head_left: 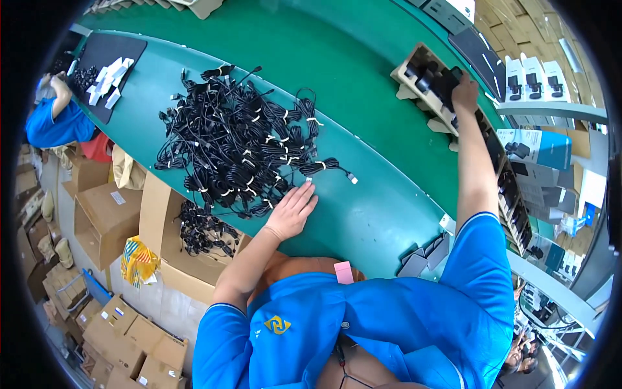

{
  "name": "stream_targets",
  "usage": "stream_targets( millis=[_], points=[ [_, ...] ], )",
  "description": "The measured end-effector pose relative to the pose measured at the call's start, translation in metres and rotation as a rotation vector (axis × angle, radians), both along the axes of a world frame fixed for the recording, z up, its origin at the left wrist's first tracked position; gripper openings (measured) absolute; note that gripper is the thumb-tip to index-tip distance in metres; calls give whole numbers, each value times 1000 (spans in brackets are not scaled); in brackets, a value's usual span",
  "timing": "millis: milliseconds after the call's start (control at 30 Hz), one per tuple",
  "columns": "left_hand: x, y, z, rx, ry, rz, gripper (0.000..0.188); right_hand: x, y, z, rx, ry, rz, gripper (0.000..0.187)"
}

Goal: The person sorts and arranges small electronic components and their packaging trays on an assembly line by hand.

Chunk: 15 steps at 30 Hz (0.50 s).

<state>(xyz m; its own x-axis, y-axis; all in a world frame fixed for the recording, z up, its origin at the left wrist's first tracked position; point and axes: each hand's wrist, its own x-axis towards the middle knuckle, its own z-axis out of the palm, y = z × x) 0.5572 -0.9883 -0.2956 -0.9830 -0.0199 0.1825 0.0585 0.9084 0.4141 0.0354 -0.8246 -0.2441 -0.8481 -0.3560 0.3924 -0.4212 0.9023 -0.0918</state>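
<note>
My left hand (293, 211) lies palm down on the green table (369, 211), fingers stretched out, at the near edge of a big pile of black cables (227, 136). Many cables are coiled and bound with pale ties. One bundled cable with a silver plug (352, 178) lies just beyond the fingertips. Far to the right, my right hand (464, 95) is closed round a black device (447, 83) in a beige tray (414, 83) on the green conveyor belt. The device's exact kind is unclear, and my fingers partly hide it. Other dark parts sit beside it in the tray.
An open cardboard box (172, 262) with small black parts stands below the table's near edge. Black pads (421, 256) lie near my body. Printed white boxes (534, 78) line the right side. At far left, a co-worker in a blue sleeve (61, 123) works beside white pieces (107, 81).
</note>
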Motion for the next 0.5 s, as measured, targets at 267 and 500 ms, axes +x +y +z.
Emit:
stream_targets(
  millis=[267,500],
  points=[
    [-4,1,4,5,1,-14,35,-26,15,-22,-163,-280,165,26],
    [-5,3,4,-25,-11,-7,35,46,-6,12,120,-36,38,26]
  ],
)
